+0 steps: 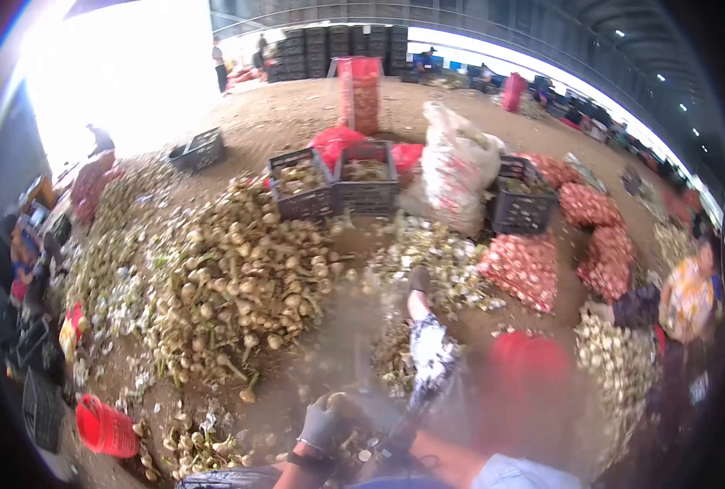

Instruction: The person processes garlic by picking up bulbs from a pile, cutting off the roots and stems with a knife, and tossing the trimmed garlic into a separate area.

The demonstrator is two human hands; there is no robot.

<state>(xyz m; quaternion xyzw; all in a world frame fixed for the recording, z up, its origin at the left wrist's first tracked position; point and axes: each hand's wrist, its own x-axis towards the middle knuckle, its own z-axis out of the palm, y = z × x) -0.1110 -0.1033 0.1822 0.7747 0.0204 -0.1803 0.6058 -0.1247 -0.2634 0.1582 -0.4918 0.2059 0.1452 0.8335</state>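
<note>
My left hand (pixel 322 427), in a grey glove, is low in the middle of the head view with its fingers curled round a pale garlic bulb (pixel 336 400). Close beside it is my right hand (pixel 385 417), also gloved; a hazy smear over the picture hides its fingers and anything in them. Ahead and to the left lies a large heap of garlic bulbs (pixel 236 281) with their stems on. Trimmings (pixel 365 454) are scattered below my hands. A blurred red container (pixel 529 367) stands to the right of my outstretched leg.
Black crates (pixel 368 198) of garlic stand ahead, beside a tall white sack (pixel 454 175). Filled red mesh bags (pixel 521 269) lie to the right, near a person (pixel 688 297) and another garlic pile (pixel 615 359). At left are a red bucket (pixel 106 428) and a black crate (pixel 43 411).
</note>
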